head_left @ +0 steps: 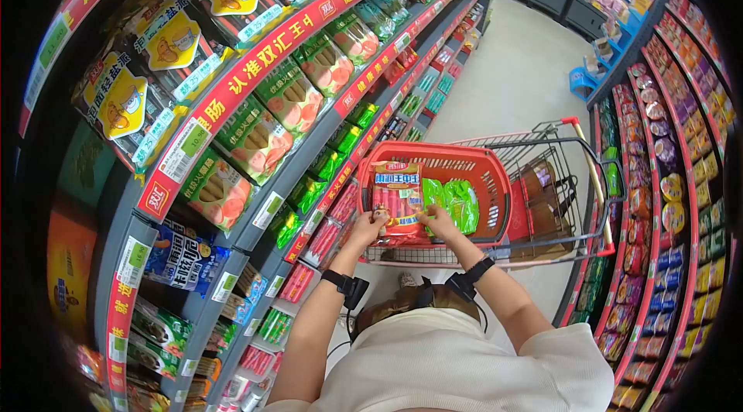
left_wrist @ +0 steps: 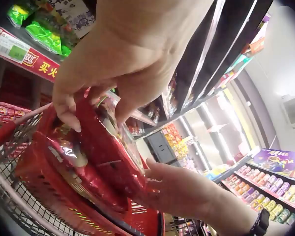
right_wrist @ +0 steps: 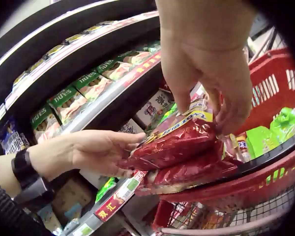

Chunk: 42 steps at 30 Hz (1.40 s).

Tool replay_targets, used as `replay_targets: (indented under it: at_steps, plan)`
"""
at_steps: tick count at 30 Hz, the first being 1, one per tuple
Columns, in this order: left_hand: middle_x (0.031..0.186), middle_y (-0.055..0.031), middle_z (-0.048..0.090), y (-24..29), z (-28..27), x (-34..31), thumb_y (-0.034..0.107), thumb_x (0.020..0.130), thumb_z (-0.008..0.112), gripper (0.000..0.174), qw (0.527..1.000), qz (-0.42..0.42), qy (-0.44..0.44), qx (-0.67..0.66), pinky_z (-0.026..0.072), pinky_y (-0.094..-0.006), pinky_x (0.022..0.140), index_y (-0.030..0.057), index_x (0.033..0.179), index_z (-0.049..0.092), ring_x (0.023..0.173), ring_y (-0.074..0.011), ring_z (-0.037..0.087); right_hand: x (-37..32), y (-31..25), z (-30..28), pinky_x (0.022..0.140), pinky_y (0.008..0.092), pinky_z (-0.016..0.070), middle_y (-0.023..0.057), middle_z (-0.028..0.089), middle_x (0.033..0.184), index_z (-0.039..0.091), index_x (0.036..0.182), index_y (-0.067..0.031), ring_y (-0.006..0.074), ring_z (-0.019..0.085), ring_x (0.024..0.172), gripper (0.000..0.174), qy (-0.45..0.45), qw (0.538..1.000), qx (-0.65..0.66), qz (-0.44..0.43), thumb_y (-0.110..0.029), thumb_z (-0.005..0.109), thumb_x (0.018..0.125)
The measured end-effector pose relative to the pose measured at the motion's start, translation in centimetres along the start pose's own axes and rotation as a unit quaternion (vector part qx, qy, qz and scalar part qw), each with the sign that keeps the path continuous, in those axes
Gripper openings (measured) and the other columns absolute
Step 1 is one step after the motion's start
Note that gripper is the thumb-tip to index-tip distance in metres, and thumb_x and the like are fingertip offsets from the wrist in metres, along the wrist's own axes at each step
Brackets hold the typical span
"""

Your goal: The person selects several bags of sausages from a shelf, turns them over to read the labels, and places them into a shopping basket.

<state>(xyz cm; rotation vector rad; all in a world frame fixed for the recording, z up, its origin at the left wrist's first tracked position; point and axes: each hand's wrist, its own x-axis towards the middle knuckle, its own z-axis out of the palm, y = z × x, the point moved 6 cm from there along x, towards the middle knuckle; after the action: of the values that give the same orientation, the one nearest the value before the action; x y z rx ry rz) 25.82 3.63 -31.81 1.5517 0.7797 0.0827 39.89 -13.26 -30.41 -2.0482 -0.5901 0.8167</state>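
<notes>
Both hands hold a red packet of sausages [head_left: 396,193] over the red shopping basket [head_left: 495,189]. My left hand [head_left: 371,228] grips its near left corner, with thumb and fingers on either side of the edge in the left wrist view. Opposite it, my right hand [head_left: 439,224] pinches the near right corner, fingers bent over the top in the right wrist view [right_wrist: 211,88]. A second red packet [right_wrist: 187,176] lies close under the held one. Green packets [head_left: 453,204] rest in the basket, just right of the red packet in the head view.
A wire shopping cart [head_left: 542,164] carries the basket and a brown bag [head_left: 538,183]. Shelves of sausage packs [head_left: 267,133] line my left side. On the right stands a shelf of cup noodles and packets [head_left: 669,180]. The pale aisle floor [head_left: 495,71] stretches ahead.
</notes>
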Motion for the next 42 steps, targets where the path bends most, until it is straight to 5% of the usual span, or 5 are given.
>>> replay_targets:
  at_steps: [11, 22, 25, 33, 42]
  plan:
    - [0.093, -0.0097, 0.056, 4.1, -1.0, -5.1, 0.007, 0.082, 0.065, 0.029, 0.971, 0.138, 0.147, 0.127, 0.0468, -0.0304, 0.07, -0.0008, 0.11, 0.062, 0.083, -0.0173, 0.057, -2.3, -3.7, -0.1, 0.066, 0.027, 0.0487, 0.0081, 0.059, 0.093, 0.05, 0.109, 0.0009, 0.0133, 0.058, 0.08, 0.06, -0.178, 0.949, 0.215, 0.144, -0.037, 0.079, 0.073]
    - [0.121, -0.0135, 0.052, 20.1, -6.4, -23.3, 0.017, 0.082, 0.066, 0.058, 0.879, 0.363, 0.274, 0.146, 0.0411, -0.0421, 0.093, 0.0122, 0.136, 0.042, 0.113, -0.0321, 0.05, -2.9, -15.3, 1.1, 0.082, 0.0311, 0.0492, 0.0097, 0.06, 0.107, 0.053, 0.115, 0.0051, 0.0157, 0.06, 0.092, 0.034, -0.207, 0.917, 0.287, -0.183, -0.001, 0.058, 0.082]
    - [0.128, -0.0158, 0.049, 20.5, -9.3, -28.1, 0.02, 0.084, 0.065, 0.061, 0.882, 0.372, 0.259, 0.126, 0.0427, -0.0426, 0.094, 0.0114, 0.138, 0.039, 0.114, -0.0325, 0.051, -7.8, -23.4, 2.2, 0.087, 0.033, 0.0472, 0.0127, 0.051, 0.122, 0.039, 0.129, 0.0032, 0.0182, 0.055, 0.103, 0.056, -0.163, 0.913, 0.245, -0.282, 0.005, 0.06, 0.077]
    - [0.131, -0.0138, 0.049, 21.2, -17.9, -42.2, 0.01, 0.082, 0.069, 0.07, 0.837, 0.382, 0.392, 0.013, 0.0431, -0.0332, 0.096, 0.0054, 0.141, 0.031, 0.115, -0.0195, 0.052, -16.5, -39.8, 9.2, 0.069, 0.0271, 0.0489, 0.0041, 0.059, 0.091, 0.04, 0.124, 0.0021, 0.0128, 0.058, 0.079, 0.071, -0.319, 0.836, 0.171, -0.413, -0.024, 0.078, 0.071]
    - [0.13, -0.0137, 0.045, 20.1, -27.3, -52.5, 0.005, 0.091, 0.056, 0.07, 0.809, 0.414, 0.365, -0.202, 0.039, -0.0305, 0.099, 0.0033, 0.145, 0.012, 0.119, -0.0177, 0.047, -27.7, -54.4, 22.1, 0.064, 0.02, 0.0462, 0.0007, 0.06, 0.098, 0.049, 0.12, -0.0026, 0.0044, 0.057, 0.079, 0.042, -0.469, 0.779, 0.169, -0.379, -0.03, 0.058, 0.09]
